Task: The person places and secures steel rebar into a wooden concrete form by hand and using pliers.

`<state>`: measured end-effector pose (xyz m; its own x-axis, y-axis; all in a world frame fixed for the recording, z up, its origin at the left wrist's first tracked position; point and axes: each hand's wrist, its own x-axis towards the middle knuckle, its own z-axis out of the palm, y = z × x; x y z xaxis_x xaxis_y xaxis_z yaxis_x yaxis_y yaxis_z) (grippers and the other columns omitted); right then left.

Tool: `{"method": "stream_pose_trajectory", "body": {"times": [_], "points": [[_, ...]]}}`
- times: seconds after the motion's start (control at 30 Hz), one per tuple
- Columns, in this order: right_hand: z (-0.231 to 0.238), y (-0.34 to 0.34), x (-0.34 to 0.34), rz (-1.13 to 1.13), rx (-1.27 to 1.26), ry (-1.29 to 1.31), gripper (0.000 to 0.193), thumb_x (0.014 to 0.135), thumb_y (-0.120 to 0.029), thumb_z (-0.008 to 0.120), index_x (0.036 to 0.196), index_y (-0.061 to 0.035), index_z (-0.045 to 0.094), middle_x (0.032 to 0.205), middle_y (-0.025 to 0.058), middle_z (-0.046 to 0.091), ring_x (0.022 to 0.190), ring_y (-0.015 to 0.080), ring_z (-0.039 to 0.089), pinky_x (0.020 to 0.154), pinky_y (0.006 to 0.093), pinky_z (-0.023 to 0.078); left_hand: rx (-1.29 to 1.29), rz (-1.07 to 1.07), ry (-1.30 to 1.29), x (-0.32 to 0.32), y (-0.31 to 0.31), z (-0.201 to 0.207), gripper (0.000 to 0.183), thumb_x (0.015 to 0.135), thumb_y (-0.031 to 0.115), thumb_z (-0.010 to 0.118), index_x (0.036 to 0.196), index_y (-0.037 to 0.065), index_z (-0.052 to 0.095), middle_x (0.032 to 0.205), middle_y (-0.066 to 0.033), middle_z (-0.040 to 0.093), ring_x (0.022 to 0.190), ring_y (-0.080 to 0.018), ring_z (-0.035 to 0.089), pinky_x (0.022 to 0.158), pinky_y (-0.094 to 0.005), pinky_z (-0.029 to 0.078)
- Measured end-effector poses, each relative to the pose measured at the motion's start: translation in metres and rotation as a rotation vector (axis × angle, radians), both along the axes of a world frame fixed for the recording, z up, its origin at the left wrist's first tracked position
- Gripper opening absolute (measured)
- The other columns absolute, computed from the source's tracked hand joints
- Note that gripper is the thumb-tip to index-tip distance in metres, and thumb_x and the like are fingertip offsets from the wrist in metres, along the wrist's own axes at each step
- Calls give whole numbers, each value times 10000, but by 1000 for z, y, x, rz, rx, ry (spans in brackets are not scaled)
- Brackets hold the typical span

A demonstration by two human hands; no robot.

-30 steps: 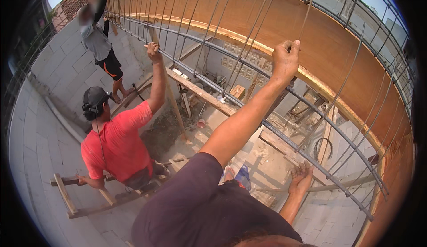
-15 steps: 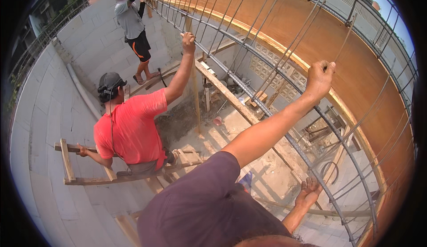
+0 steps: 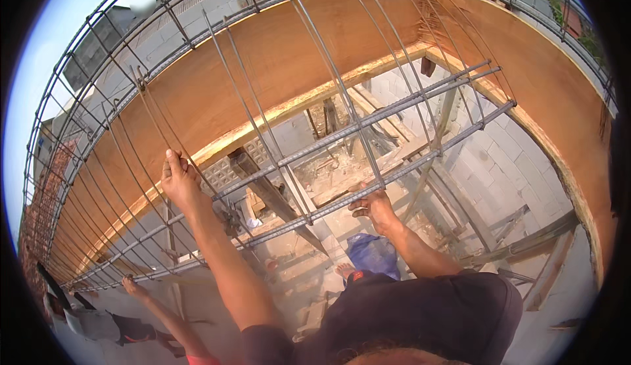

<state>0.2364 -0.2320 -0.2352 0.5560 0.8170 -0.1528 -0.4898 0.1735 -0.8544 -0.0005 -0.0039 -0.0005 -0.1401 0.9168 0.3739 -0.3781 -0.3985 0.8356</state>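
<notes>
A long rebar cage (image 3: 328,208) of ribbed bars and thin tie rods slants across the view beside the orange-brown formwork board (image 3: 309,36). My left hand (image 3: 182,179) is raised at its left part, fingers closed round a thin rod of the cage. At the cage's lower bar, my right hand (image 3: 376,210) has its fingers curled beneath and its thumb up against the steel. Part of the right grip is hidden by the bar. Farther left, a co-worker's hand (image 3: 135,289) holds the same lower bar.
Another rebar cage (image 3: 187,44) runs along the board's far side. Below lie the floor, wooden props (image 3: 273,197) and a blue cloth or bag (image 3: 373,254). Grey block walls (image 3: 509,161) stand at right. Another person (image 3: 98,322) is at lower left.
My view has swung right, so the co-workers now sit at the lower left and the cage's right end shows. Both my hands stay at the cage; the right fingers are now more curled.
</notes>
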Motion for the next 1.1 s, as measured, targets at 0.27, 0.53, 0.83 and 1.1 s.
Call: {"method": "stream_pose_trajectory", "body": {"times": [0.27, 0.53, 0.83, 1.1], "points": [[2, -28, 1, -33, -46, 51, 313, 1035, -305, 505, 1123, -20, 601, 923, 96, 684, 788, 187, 685, 647, 318, 558, -5, -14, 51, 4, 8, -6, 246, 1025, 300, 592, 922, 76, 602, 677, 63, 423, 495, -12, 293, 408, -218, 178], [4, -29, -16, 79, 38, -1, 358, 1032, -348, 496, 1154, -30, 608, 949, 98, 663, 822, 189, 664, 675, 320, 551, -15, -27, 26, -5, 4, 0, 278, 1039, 294, 564, 854, 87, 572, 672, 48, 450, 466, -12, 300, 389, -209, 183], [-10, -1, -19, 154, 51, 135, 361, 1047, -351, 434, 1105, -30, 588, 957, 115, 672, 867, 235, 654, 716, 365, 526, -64, -146, 9, -11, 8, -7, 272, 1033, 292, 567, 845, 96, 571, 620, 79, 395, 457, -11, 285, 396, -212, 182], [-13, 9, -24, 150, 35, 133, 470, 1058, -438, 413, 1141, -11, 590, 941, 113, 662, 843, 230, 652, 710, 368, 522, -52, -94, 19, 5, 6, 0, 332, 1029, 349, 575, 785, 126, 537, 600, 88, 372, 454, -7, 283, 393, -210, 181]]}}
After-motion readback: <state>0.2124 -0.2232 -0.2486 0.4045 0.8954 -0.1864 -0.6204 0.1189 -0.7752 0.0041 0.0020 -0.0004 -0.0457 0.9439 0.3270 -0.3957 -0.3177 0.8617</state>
